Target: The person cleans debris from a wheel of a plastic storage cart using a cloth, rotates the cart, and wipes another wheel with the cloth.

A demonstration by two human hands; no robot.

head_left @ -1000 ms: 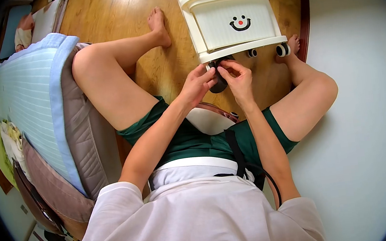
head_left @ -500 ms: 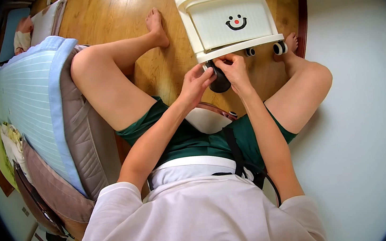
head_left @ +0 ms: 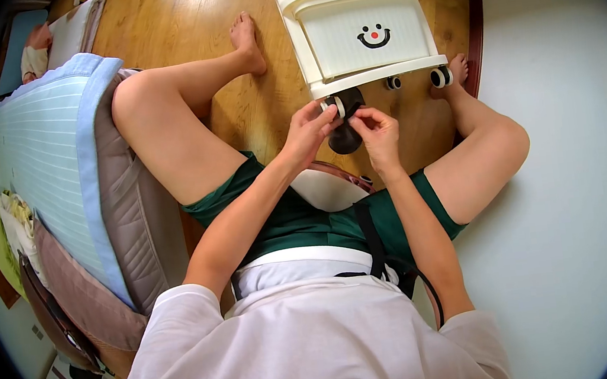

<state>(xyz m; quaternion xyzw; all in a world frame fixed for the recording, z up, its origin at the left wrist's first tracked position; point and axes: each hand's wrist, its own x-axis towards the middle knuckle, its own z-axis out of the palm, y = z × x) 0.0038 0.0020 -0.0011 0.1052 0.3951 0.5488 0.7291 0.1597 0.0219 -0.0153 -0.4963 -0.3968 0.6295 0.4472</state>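
Observation:
A white plastic drawer unit [head_left: 365, 36] lies on the wooden floor with its wheeled base towards me. My left hand [head_left: 307, 133] is closed on a black-and-white caster wheel [head_left: 337, 105] at the base's left corner. Close beside that wheel, my right hand [head_left: 378, 134] has its thumb and forefinger pinched together; whatever is between them is too small to make out. A dark rounded object [head_left: 345, 140] shows just below the wheel, between my hands, and its kind is unclear.
Two more casters, one middle [head_left: 394, 82] and one right [head_left: 441, 76], are on the base. A bed with a light blue striped cover [head_left: 53, 158] stands at my left. On my right is a pale wall [head_left: 569, 159]. A round whitish object [head_left: 326, 189] lies between my legs.
My right hand has drawn back from the unit's base, down and slightly right, uncovering more of the black caster part. My left hand has stayed at the wheel.

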